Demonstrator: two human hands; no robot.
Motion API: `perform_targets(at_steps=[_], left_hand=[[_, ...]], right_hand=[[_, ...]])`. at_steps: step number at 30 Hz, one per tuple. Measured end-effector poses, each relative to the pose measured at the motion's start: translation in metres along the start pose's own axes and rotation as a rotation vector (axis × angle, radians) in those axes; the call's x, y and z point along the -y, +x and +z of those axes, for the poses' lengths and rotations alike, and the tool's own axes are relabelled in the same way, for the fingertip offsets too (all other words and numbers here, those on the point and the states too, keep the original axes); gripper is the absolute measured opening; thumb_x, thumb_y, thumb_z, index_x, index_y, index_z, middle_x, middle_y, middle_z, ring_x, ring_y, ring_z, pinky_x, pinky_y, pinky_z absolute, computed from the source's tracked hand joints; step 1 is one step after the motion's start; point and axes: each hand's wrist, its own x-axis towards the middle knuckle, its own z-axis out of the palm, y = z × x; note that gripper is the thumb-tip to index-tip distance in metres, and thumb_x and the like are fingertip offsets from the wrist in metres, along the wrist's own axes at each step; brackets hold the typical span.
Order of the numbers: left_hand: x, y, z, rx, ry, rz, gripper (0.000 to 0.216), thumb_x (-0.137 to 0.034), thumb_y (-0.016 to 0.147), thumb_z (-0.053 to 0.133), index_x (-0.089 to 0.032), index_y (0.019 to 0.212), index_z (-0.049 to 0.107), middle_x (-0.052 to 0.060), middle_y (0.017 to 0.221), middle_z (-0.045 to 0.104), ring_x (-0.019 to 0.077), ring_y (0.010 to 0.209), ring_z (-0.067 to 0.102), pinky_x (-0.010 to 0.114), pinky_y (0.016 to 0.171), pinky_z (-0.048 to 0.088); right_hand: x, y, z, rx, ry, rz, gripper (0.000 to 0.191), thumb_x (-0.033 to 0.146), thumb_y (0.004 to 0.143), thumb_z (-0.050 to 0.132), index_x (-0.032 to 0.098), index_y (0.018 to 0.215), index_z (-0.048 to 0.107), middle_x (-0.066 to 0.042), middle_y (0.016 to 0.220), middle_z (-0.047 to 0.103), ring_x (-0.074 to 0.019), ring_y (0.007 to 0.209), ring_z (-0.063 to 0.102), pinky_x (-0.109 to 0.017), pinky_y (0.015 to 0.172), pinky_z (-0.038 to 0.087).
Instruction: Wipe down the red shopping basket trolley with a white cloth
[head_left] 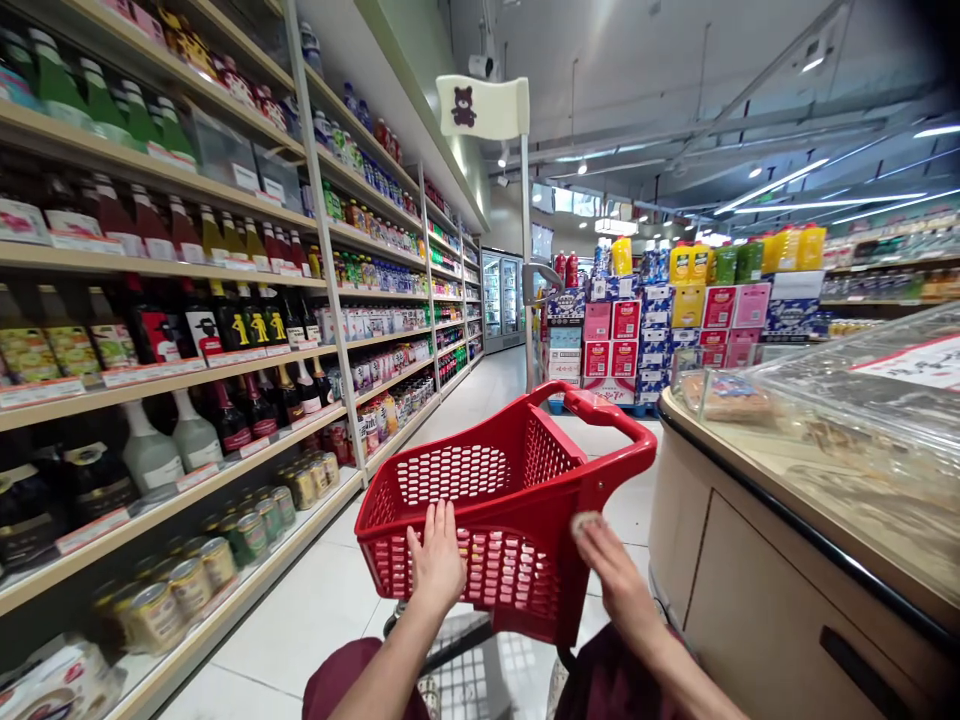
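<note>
while the left hand (436, 560) lies flat and released, fingers spread on the near wall of the red basket (607, 470), the right hand (619, 580) is at its near corner with a small pale thing (585, 522) at the fingertips, too blurred to tell if it is gripped. that wall hides the basket's floor. both forearms are cut off below. shelves (225, 470) left hold bottles (247, 325) and jars (247, 535); the glass-topped counter (720, 445) right holds blurred food.

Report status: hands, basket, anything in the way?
Left hand open, flat on near wall of red basket. Right hand at its right edge, small pale thing at fingertips, grip unclear. Counter close on right, shelves left.
</note>
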Motion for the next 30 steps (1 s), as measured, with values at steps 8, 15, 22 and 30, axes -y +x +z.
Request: perform_targets(at_steps=[8, 15, 22, 30], left_hand=[[0.0, -0.001, -0.001, 0.018, -0.046, 0.006, 0.077, -0.013, 0.065, 0.04, -0.012, 0.138, 0.015, 0.007, 0.146, 0.012, 0.0232, 0.134, 0.006, 0.054, 0.104, 0.01], [0.002, -0.003, 0.0, 0.025, -0.07, 0.002, 0.078, -0.016, 0.065, 0.04, -0.01, 0.138, 0.014, 0.007, 0.146, 0.009, 0.0223, 0.134, 0.005, 0.053, 0.105, 0.01], [0.013, -0.008, 0.003, -0.006, -0.088, 0.062, 0.076, -0.019, 0.067, 0.039, -0.01, 0.138, 0.014, 0.006, 0.146, 0.01, 0.0217, 0.134, 0.005, 0.051, 0.107, 0.008], [0.022, -0.016, 0.001, 0.005, -0.114, 0.13, 0.072, -0.026, 0.072, 0.037, -0.011, 0.138, 0.013, 0.005, 0.146, 0.01, 0.0201, 0.134, 0.003, 0.049, 0.108, 0.005]], right_hand=[[-0.004, 0.009, -0.002, 0.023, 0.013, -0.048, 0.052, 0.005, 0.083, 0.032, 0.031, 0.127, 0.041, 0.001, 0.13, 0.046, -0.0173, 0.126, 0.031, -0.038, 0.1, 0.04], [0.016, 0.057, 0.012, -0.075, 0.064, 0.02, 0.049, 0.005, 0.084, 0.03, 0.026, 0.127, 0.042, -0.003, 0.134, 0.041, -0.022, 0.129, 0.024, -0.049, 0.104, 0.03], [0.047, 0.059, 0.044, 0.138, 0.14, -0.173, 0.043, 0.009, 0.087, 0.033, 0.025, 0.125, 0.044, -0.001, 0.129, 0.047, -0.0146, 0.128, 0.027, -0.036, 0.105, 0.033], [0.066, 0.048, 0.062, 0.169, 0.077, -0.25, 0.042, 0.011, 0.087, 0.032, 0.023, 0.126, 0.043, -0.001, 0.13, 0.046, -0.0138, 0.128, 0.025, -0.033, 0.105, 0.032]])
